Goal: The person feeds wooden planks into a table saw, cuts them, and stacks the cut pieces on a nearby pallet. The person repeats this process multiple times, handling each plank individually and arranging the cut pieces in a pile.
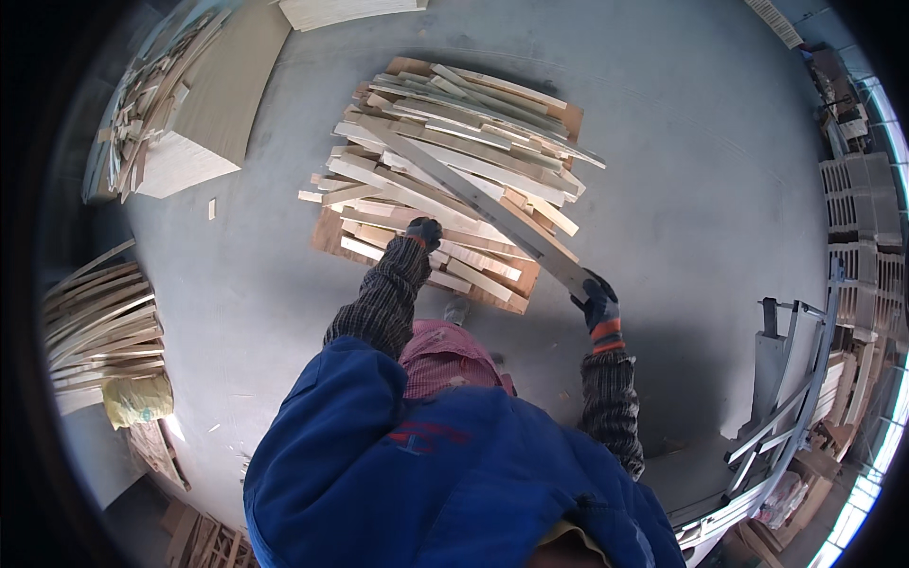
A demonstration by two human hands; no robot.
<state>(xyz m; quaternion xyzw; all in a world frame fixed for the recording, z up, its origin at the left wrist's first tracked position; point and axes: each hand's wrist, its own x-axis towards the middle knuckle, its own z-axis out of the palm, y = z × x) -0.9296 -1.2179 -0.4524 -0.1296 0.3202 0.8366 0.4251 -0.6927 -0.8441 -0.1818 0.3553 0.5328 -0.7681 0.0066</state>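
A long, flat wooden board [488, 206] slants across the pile, and my right hand [598, 305], in a dark glove with an orange cuff, is closed round its near right end. The board's far end lies over the other strips. My left hand [424, 232], also gloved, is curled at the near side of the pile around a thin wooden strip [478, 242]; its fingertips are hidden. Beneath both is a stack of pale wooden strips [454, 142], laid roughly side by side on a brown wooden sheet [329, 232].
Stacked pale panels [222, 90] topped with offcuts stand at far left. Another heap of strips [104, 327] lies at left beside a yellowish sack [137, 399]. A metal frame [781, 407] stands at right, with stacked pallets [857, 204] beyond. A small wood scrap [212, 208] lies on the grey floor.
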